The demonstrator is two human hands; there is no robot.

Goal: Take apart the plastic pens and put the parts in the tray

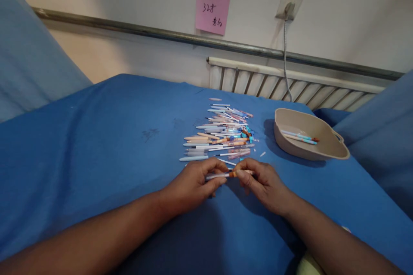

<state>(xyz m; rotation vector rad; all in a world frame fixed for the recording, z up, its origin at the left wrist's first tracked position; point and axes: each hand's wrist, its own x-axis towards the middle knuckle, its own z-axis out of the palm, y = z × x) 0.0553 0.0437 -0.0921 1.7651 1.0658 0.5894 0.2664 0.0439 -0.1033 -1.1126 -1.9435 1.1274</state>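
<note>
I see the left hand (193,184) and right hand (261,182) both pinching one slim white-and-orange plastic pen (226,175), held level just above the blue cloth-covered table (112,146), near the pile of loose pen parts (222,133); beige plastic tray (322,148) sits at right.

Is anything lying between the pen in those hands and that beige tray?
Nothing sizeable. The left hand and right hand pinch the pen; only blue cloth and a tiny white scrap lie toward the tray.
</note>
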